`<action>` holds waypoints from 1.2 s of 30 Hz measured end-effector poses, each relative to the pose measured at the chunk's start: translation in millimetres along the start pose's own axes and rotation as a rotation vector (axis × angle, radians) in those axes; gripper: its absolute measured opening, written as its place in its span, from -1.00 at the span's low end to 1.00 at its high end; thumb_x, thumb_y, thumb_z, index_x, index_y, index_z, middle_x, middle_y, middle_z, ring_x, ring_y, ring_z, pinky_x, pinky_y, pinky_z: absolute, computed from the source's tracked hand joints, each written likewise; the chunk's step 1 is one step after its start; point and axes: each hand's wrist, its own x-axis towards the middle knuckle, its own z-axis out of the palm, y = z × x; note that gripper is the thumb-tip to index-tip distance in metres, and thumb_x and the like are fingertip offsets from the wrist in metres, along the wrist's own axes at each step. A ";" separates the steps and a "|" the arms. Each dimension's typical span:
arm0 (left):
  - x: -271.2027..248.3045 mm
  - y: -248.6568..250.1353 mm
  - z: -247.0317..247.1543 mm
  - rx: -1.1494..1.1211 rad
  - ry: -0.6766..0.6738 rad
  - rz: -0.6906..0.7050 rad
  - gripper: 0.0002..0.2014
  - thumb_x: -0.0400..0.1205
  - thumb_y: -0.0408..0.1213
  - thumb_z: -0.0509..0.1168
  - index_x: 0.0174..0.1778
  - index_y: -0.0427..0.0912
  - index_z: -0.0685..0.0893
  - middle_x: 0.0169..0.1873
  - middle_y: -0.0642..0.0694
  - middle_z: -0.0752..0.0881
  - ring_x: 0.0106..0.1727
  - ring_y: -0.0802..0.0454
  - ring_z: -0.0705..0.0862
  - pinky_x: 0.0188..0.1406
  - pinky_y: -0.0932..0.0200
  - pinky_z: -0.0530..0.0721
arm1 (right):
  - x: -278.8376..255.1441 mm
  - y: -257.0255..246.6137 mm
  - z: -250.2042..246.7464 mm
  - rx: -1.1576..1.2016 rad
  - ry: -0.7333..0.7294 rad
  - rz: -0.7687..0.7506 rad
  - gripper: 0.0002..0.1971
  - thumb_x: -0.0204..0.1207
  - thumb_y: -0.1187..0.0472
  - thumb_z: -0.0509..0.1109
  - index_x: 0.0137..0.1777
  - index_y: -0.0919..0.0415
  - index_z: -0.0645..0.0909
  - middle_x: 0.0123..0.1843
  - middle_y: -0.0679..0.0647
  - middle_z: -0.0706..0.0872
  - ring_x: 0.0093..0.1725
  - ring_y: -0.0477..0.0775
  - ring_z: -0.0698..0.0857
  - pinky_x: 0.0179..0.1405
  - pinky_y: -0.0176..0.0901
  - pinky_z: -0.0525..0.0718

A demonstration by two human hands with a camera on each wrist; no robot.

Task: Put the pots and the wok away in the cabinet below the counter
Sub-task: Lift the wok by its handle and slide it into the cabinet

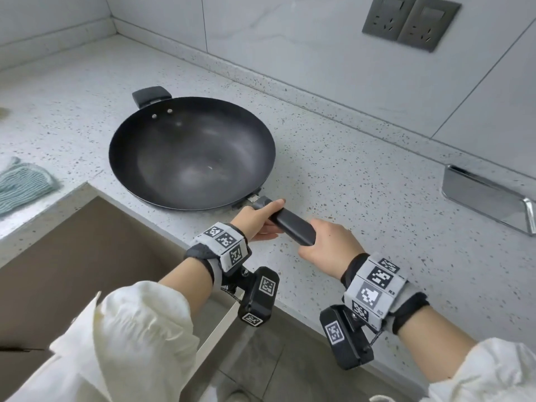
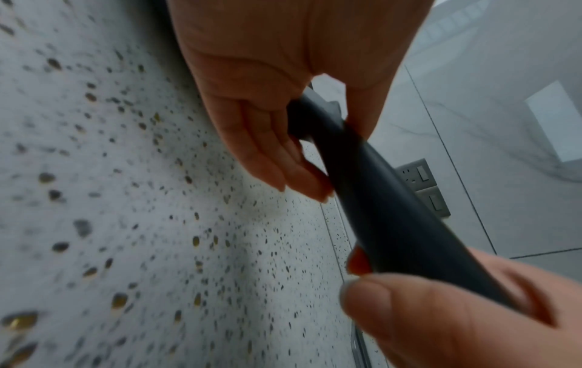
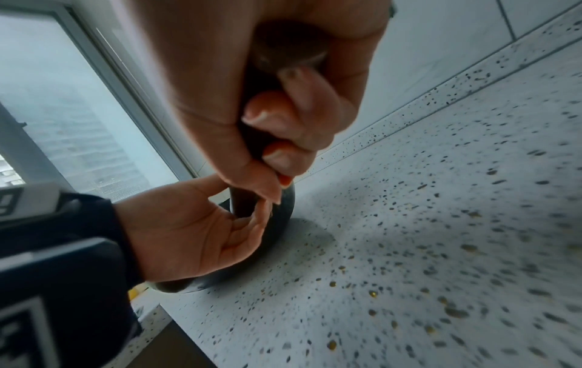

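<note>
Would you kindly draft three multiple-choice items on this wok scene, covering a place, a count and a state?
1. Where does the wok sit?
A. on the speckled counter
B. in a sink
C. on the floor

2. How many grey wall sockets show?
A. one
B. two
C. four

3. How is the wok's long handle held?
A. by neither hand
B. by the left hand alone
C. by both, the right hand at its end

Answers: 1 A, its base rests on the counter; 2 B, two plates side by side; 3 C, fingers of both hands wrap it.
</note>
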 end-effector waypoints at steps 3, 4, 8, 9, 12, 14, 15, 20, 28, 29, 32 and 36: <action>-9.1 -8.2 11.5 -0.056 -0.025 -0.049 -0.65 0.48 -0.10 0.40 0.01 -0.29 0.57 -0.22 -0.20 0.74 -0.26 -0.03 0.78 -0.23 0.16 0.81 | -18.6 13.2 5.7 0.039 0.019 -0.004 -0.80 0.41 0.16 0.33 0.00 0.20 0.48 -0.32 0.03 0.54 -0.24 0.16 0.58 -0.31 -0.15 0.53; -13.6 -11.6 15.7 -0.072 -0.035 -0.061 -0.67 0.49 -0.13 0.39 0.01 -0.29 0.56 -0.22 -0.20 0.73 -0.24 -0.05 0.77 -0.24 0.16 0.81 | -25.3 17.1 8.9 0.055 0.023 -0.006 -0.78 0.41 0.17 0.33 0.02 0.22 0.50 -0.28 0.05 0.58 -0.23 0.17 0.60 -0.26 -0.12 0.57; -42.6 -31.6 41.0 -0.061 -0.026 -0.069 -0.77 0.51 -0.20 0.38 -0.07 -0.29 0.56 -0.27 -0.19 0.73 -0.41 0.05 0.79 -0.35 0.21 0.81 | -63.0 39.6 20.3 0.097 0.033 -0.012 -0.76 0.41 0.17 0.33 0.04 0.24 0.51 -0.21 0.09 0.61 -0.23 0.17 0.60 -0.21 -0.08 0.59; -50.8 -36.5 47.8 -0.054 -0.021 -0.068 -0.75 0.51 -0.20 0.38 -0.06 -0.30 0.57 -0.26 -0.19 0.73 -0.40 0.05 0.79 -0.36 0.22 0.81 | -72.1 46.1 22.5 0.106 0.035 -0.014 -0.76 0.41 0.18 0.32 0.04 0.25 0.52 -0.22 0.11 0.61 -0.23 0.19 0.60 -0.20 -0.06 0.60; -79.8 -58.5 78.0 -0.058 0.005 -0.065 -0.71 0.52 -0.21 0.37 0.02 -0.32 0.54 -0.24 -0.20 0.72 -0.29 0.00 0.75 -0.40 0.26 0.80 | -106.5 73.3 24.7 0.114 0.044 -0.039 -0.77 0.39 0.20 0.32 0.02 0.27 0.52 -0.23 0.14 0.61 -0.24 0.23 0.58 -0.20 -0.05 0.59; -104.5 -74.8 103.1 -0.084 0.027 -0.056 -0.72 0.53 -0.23 0.36 0.04 -0.32 0.52 -0.24 -0.20 0.70 -0.27 -0.02 0.73 -0.46 0.28 0.78 | -134.9 95.1 24.5 0.110 0.045 -0.068 -0.79 0.41 0.20 0.32 -0.01 0.27 0.52 -0.25 0.13 0.58 -0.26 0.22 0.55 -0.23 -0.08 0.55; -117.0 -84.4 115.2 -0.104 0.035 -0.050 -0.72 0.54 -0.24 0.35 0.06 -0.33 0.51 -0.23 -0.20 0.69 -0.26 -0.02 0.72 -0.48 0.28 0.78 | -151.0 105.9 24.5 0.104 0.042 -0.085 -0.82 0.41 0.20 0.31 -0.04 0.26 0.50 -0.25 0.13 0.57 -0.26 0.22 0.53 -0.25 -0.10 0.52; -174.3 -134.7 169.5 -0.157 0.063 -0.049 -0.72 0.54 -0.26 0.35 0.07 -0.32 0.51 -0.14 -0.19 0.64 -0.21 -0.03 0.70 -0.53 0.28 0.76 | -226.9 156.2 27.3 0.049 0.024 -0.147 -0.86 0.43 0.18 0.30 -0.08 0.21 0.45 -0.26 0.12 0.56 -0.26 0.22 0.52 -0.25 -0.10 0.49; -251.8 -198.0 209.2 -0.216 0.084 -0.086 -0.73 0.54 -0.26 0.35 0.06 -0.31 0.53 -0.16 -0.20 0.67 -0.22 -0.02 0.70 -0.49 0.29 0.77 | -321.0 193.7 50.5 0.031 0.020 -0.182 -0.77 0.43 0.17 0.28 0.04 0.23 0.52 -0.27 0.08 0.59 -0.26 0.22 0.56 -0.23 -0.10 0.54; -259.0 -205.0 210.7 -0.210 0.081 -0.088 -0.71 0.54 -0.26 0.36 0.09 -0.33 0.53 -0.14 -0.21 0.68 -0.22 -0.01 0.70 -0.49 0.30 0.77 | -330.4 195.5 55.7 0.031 0.020 -0.170 -0.78 0.42 0.17 0.27 0.04 0.23 0.52 -0.28 0.08 0.59 -0.25 0.24 0.55 -0.22 -0.08 0.53; -281.0 -229.5 210.4 -0.162 0.087 -0.094 -0.57 0.53 -0.25 0.36 0.23 -0.44 0.53 0.00 -0.30 0.68 -0.21 -0.01 0.71 -0.43 0.29 0.79 | -364.4 196.6 73.6 0.048 0.014 -0.138 -0.76 0.43 0.15 0.27 0.07 0.20 0.52 -0.22 0.11 0.64 -0.15 0.31 0.62 -0.19 -0.05 0.52; -309.5 -262.0 209.6 -0.152 0.057 -0.114 -0.62 0.52 -0.25 0.37 0.15 -0.43 0.55 -0.02 -0.29 0.70 -0.21 -0.03 0.73 -0.42 0.28 0.79 | -408.0 198.2 100.5 0.085 0.014 -0.100 -0.70 0.43 0.15 0.29 0.15 0.18 0.52 -0.17 0.13 0.68 -0.04 0.32 0.68 -0.17 -0.05 0.53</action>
